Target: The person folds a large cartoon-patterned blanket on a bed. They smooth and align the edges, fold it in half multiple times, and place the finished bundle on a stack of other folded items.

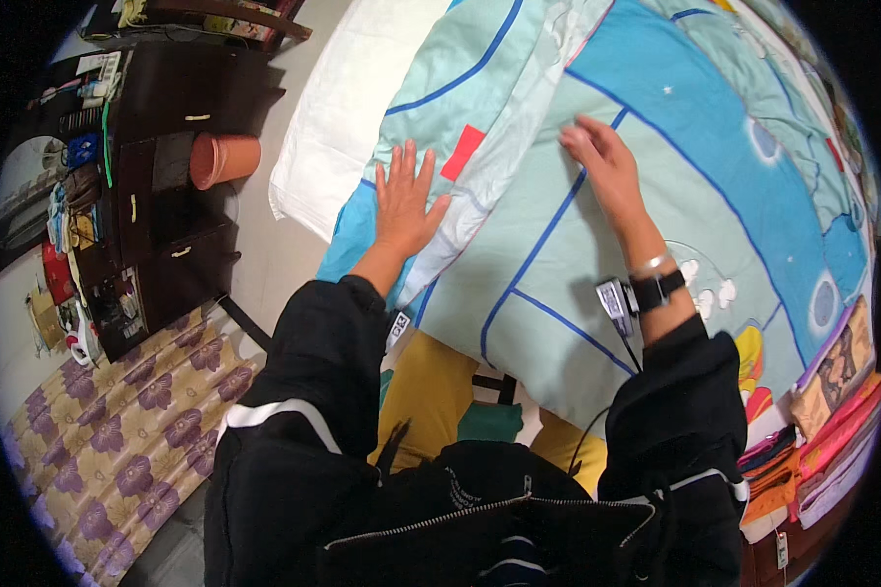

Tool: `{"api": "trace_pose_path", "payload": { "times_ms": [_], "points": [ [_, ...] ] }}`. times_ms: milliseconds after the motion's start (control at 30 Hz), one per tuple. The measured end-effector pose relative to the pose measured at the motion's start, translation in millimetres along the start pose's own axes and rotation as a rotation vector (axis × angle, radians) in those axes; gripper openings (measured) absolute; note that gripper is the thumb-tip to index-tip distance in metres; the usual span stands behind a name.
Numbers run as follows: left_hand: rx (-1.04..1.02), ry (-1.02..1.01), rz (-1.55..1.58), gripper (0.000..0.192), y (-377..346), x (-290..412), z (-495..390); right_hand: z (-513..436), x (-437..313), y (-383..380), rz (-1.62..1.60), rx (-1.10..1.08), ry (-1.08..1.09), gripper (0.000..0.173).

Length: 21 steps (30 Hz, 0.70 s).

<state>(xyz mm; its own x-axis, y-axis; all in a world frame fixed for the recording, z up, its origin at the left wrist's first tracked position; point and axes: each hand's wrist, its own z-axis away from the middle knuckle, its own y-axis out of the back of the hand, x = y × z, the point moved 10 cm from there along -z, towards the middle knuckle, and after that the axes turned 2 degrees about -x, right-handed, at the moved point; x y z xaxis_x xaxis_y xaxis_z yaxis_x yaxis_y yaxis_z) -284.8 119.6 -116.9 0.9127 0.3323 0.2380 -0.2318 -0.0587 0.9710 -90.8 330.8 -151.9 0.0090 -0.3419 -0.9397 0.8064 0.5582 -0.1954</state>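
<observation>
A pale green and blue printed bed cloth (558, 242) with dark blue lines lies spread before me. Along its left part a long strip is folded over, showing a paler underside (514, 125) and a red patch (462, 152). My left hand (405, 205) rests flat on this folded strip, fingers spread, just left of the red patch. Over the middle of the cloth is my right hand (608, 165), fingers loosely bent and nothing visible in them; a shadow beneath suggests it is raised. A dark band with a small cabled device (615, 302) sits on my right wrist.
White bedding (338, 110) shows beyond the cloth's left edge. Folded coloured fabrics (800, 462) are stacked at the lower right. To the left stand a dark wooden dresser (169, 95), an orange bin (225, 160) lying sideways in view, and a floral curtain (139, 425).
</observation>
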Motion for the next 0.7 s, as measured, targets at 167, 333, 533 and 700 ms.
{"api": "trace_pose_path", "payload": {
  "times_ms": [167,333,533,700],
  "points": [
    [0.082,-0.050,0.019,0.074,-27,-12,6,-63,23,-78,-0.355,-0.109,-0.082,0.043],
    [0.141,-0.079,0.004,0.075,-26,-12,7,-67,18,-98,-0.482,-0.354,0.051,0.070],
    [0.204,-0.125,0.016,0.072,-20,-4,12,-58,13,-63,-0.741,-0.127,0.216,0.038],
    [0.234,-0.139,-0.002,0.071,-22,-8,18,-43,22,-48,-0.865,-0.103,0.225,0.031]
  ]
}}
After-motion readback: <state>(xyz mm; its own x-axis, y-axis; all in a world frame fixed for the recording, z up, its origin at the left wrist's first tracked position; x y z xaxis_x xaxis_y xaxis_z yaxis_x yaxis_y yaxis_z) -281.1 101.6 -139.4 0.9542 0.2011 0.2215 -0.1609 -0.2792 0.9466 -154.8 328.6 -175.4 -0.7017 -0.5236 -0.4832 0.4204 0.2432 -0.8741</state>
